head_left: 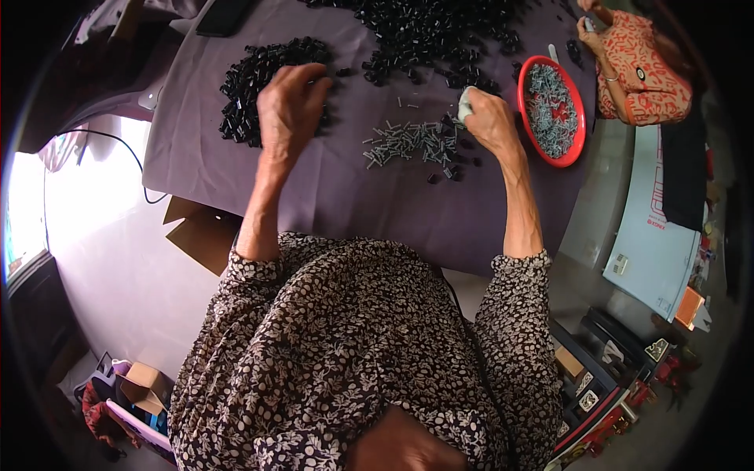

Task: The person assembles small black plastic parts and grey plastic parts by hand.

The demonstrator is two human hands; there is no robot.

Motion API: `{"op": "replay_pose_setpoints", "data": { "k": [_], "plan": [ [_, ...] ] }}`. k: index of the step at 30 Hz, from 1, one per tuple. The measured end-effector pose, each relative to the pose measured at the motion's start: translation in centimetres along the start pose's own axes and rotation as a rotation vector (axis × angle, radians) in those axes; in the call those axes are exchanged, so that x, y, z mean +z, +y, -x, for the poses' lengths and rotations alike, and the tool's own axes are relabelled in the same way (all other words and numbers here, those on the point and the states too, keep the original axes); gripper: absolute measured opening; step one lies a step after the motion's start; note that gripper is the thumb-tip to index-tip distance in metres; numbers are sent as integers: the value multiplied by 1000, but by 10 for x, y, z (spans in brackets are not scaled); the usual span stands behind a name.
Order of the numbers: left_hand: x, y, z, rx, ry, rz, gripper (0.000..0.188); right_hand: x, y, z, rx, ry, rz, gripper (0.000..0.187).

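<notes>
My left hand (290,106) is over a heap of small black parts (243,94), several showing metal-coloured pins. Its fingers are bent, with the thumb and fingertips apart and nothing visible between them. At the right, my right hand (491,119) is closed, with a white wrap (466,104) at its fingertips; whatever it pinches is hidden. Beside it lies a loose spread of small grey metal pins (412,143), with a few black pieces (449,171) near them. A red oval tray (583,118) holding many more pins stands just right of my right hand.
A larger pile of black parts (424,35) covers the far side of the table's purple-grey cloth (345,184). A dark flat object (224,17) lies at the far left corner. At the far right, another person in orange patterned clothing (644,71) works with their hands. An open cardboard box (206,239) sits below the left edge.
</notes>
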State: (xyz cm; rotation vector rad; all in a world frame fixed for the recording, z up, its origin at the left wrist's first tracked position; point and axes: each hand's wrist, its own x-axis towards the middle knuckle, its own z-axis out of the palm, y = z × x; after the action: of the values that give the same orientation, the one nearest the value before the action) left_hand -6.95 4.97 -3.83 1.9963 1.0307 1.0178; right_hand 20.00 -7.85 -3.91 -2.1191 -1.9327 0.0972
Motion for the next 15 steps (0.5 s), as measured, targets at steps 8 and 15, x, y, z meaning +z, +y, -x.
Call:
{"op": "replay_pose_setpoints", "data": {
  "k": [8, 15],
  "plan": [
    [67, 61, 31, -633, -626, 975, 21, -21, -60, 37, 391, 182, -1158, 7],
    [77, 68, 43, -706, -799, 1118, 21, -10, -61, 68, 417, 221, -1288, 12]
  ]
}}
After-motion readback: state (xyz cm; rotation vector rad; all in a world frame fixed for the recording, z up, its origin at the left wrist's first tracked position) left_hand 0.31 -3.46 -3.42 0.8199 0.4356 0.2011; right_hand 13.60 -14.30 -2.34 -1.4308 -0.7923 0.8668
